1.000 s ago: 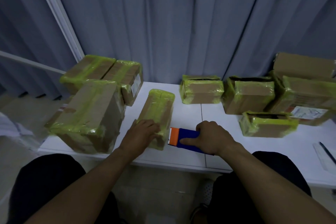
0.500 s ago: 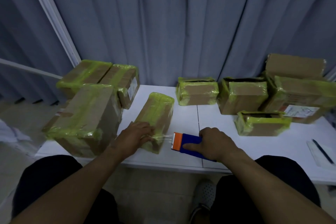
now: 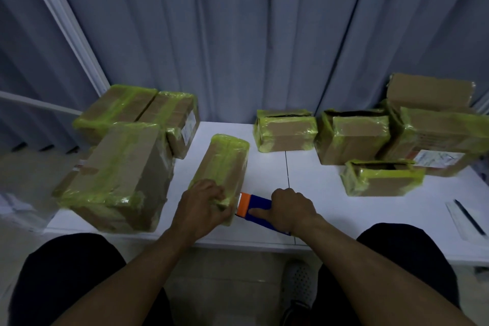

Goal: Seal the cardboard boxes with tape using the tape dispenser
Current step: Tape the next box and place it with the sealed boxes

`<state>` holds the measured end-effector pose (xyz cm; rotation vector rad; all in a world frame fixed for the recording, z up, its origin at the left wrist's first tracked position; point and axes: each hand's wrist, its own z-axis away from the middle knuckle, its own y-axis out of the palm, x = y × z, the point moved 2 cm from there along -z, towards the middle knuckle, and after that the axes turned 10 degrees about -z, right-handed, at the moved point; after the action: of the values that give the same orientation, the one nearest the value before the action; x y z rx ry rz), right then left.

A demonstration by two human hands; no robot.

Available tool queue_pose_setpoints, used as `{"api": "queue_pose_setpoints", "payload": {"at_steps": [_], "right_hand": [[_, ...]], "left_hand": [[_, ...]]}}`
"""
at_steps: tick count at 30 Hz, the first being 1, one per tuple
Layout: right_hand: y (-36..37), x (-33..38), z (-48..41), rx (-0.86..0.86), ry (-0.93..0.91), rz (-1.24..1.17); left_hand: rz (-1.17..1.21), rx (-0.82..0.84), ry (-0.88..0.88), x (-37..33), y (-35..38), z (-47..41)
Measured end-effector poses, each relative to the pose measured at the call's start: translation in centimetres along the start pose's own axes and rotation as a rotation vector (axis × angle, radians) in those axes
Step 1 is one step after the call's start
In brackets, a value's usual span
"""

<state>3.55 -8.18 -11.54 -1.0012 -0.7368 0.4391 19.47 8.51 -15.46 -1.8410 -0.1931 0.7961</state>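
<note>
A long narrow cardboard box (image 3: 221,164) wrapped in yellow-green tape lies on the white table (image 3: 312,193), pointing away from me. My left hand (image 3: 202,205) holds its near end, fingers curled over the near right corner. My right hand (image 3: 289,208) grips the blue tape dispenser (image 3: 255,209), index finger stretched along its side. The dispenser's orange head sits against the box's near right corner, next to my left fingers.
A big taped box (image 3: 119,177) stands at the left with two more (image 3: 143,111) behind it. At the back and right are several taped boxes (image 3: 285,131), some with open tops (image 3: 381,177). A pen on paper (image 3: 468,217) lies at the right edge.
The dispenser had pulled a short strip of tape away from the box half a second ago; it is now back against the box's near corner. My left hand shifted toward that corner.
</note>
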Motion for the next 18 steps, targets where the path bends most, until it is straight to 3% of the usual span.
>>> {"api": "queue_pose_setpoints", "payload": {"at_steps": [8, 18], "right_hand": [[0.6, 0.7, -1.0, 0.014, -0.016, 0.044], [1.2, 2.6, 0.6, -0.182, -0.102, 0.324]], "left_hand": [[0.065, -0.067, -0.034, 0.9, 1.0, -0.3], [0.063, -0.048, -0.092, 0.6, 0.7, -0.2]]}}
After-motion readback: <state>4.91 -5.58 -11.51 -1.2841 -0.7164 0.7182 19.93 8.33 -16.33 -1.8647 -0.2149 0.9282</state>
